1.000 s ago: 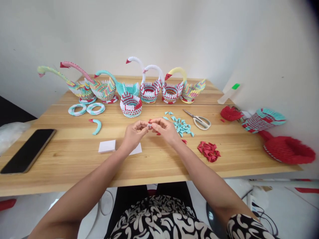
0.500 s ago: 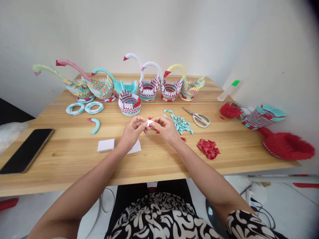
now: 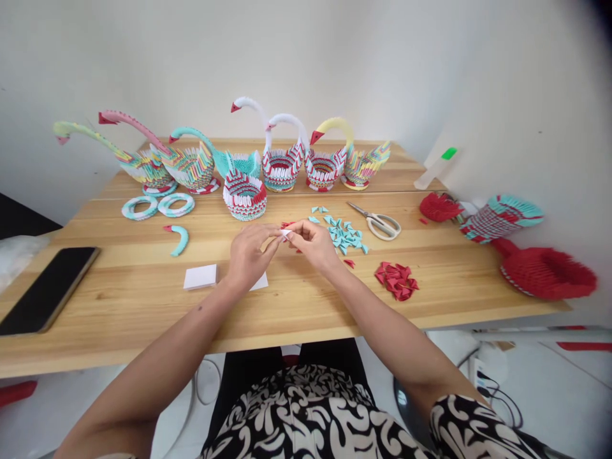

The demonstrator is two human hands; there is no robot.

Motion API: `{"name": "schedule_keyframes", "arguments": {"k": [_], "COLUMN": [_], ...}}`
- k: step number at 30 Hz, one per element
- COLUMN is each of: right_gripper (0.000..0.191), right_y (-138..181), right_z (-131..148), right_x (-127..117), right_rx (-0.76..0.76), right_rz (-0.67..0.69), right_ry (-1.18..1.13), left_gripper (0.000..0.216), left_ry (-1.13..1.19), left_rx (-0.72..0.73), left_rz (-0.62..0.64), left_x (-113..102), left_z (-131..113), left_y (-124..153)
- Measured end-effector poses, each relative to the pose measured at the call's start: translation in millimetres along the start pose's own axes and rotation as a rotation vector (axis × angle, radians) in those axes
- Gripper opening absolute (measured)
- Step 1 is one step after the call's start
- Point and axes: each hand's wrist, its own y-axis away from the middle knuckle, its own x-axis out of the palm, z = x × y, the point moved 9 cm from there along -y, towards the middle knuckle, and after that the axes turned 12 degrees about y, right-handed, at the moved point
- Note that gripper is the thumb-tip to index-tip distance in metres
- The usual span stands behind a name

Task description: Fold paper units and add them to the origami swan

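Observation:
Between my fingertips is a small folded piece of white paper (image 3: 285, 233), held above the middle of the table. My left hand (image 3: 251, 255) pinches it from the left, and my right hand (image 3: 313, 245) pinches it from the right. Below my left hand lies a white paper sheet (image 3: 261, 282), partly covered by the hand. A stack of white paper (image 3: 201, 276) rests to the left of it. Just right of my right hand are scattered turquoise folded triangles (image 3: 344, 236). A few red pieces show behind and beneath my hands, partly hidden.
Scissors (image 3: 381, 224) and a pile of red triangles (image 3: 396, 280) lie to the right. Paper swan baskets (image 3: 243, 197) line the back. Turquoise rings (image 3: 176, 204), a curved neck piece (image 3: 180, 241) and a phone (image 3: 48, 290) are left; red paper bodies (image 3: 549, 271) stand at the right edge.
My left hand has turned so its back shows more and its fingers lie straighter over the white paper. Both hands still pinch it. The whole view has shifted slightly.

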Motion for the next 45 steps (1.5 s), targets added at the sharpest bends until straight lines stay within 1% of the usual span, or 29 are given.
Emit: {"name": "schedule_keyframes", "arguments": {"k": [3, 7, 10, 12, 16, 19, 22, 24, 28, 32, 34, 36, 38, 39, 42, 45], "right_gripper": [0.021, 0.023, 0.026, 0.027, 0.024, 0.020, 0.015, 0.012, 0.007, 0.007, 0.005, 0.011, 0.021, 0.025, 0.030, 0.031], "right_y": [0, 0, 0, 0, -2, -2, -1, 1, 5, 7, 6, 5, 4, 3, 1, 0], "right_z": [1, 3, 3, 3, 2, 1, 1, 3, 9, 12, 12, 10, 8, 6, 1, 0], "right_x": [-1, -2, 0, 2, 3, 4, 1, -1, 0, 5, 7, 12, 16, 16, 11, 11], "right_rx": [0.002, 0.001, -0.024, -0.050, -0.087, -0.101, -0.103, -0.107, -0.115, -0.124, -0.110, -0.087, -0.050, -0.026, 0.029, 0.011], "right_rz": [-0.003, -0.003, 0.015, 0.031, 0.032, 0.017, -0.036, -0.082, -0.110, -0.098, -0.069, 0.022, 0.123, 0.152, 0.148, 0.135], "right_ry": [-0.021, -0.028, -0.017, 0.006, 0.058, 0.068, 0.072, 0.078, 0.091, 0.156, 0.139, 0.026, -0.119, -0.169, -0.201, -0.183], "left_gripper": [0.014, 0.016, 0.016, 0.017, 0.017, 0.017, 0.015, 0.017, 0.025, 0.029, 0.031, 0.031, 0.028, 0.026, 0.025, 0.028], "left_ry": [0.040, 0.134, 0.196, 0.209, 0.168, 0.086, -0.011, -0.063, -0.122, -0.137, -0.130, -0.088, 0.020, 0.095, 0.324, 0.441], "left_rx": [-0.026, -0.127, -0.186, -0.193, -0.155, -0.076, 0.038, 0.075, 0.059, 0.021, -0.005, -0.035, -0.084, -0.118, -0.235, -0.299], "left_rz": [-0.012, -0.042, -0.063, -0.058, -0.027, -0.010, 0.017, 0.023, 0.035, 0.078, 0.075, 0.052, 0.022, 0.008, -0.023, -0.028], "left_x": [-2, -4, -5, -4, -1, 2, 7, 10, 14, 19, 19, 15, 10, 8, 6, 7], "left_z": [0, 7, 11, 11, 6, 1, -5, -5, -3, -5, -4, -1, 5, 9, 22, 29], "left_y": [-1, -1, 0, 0, 0, 2, 4, 6, 7, 6, 5, 3, 1, 0, -1, -1]}}
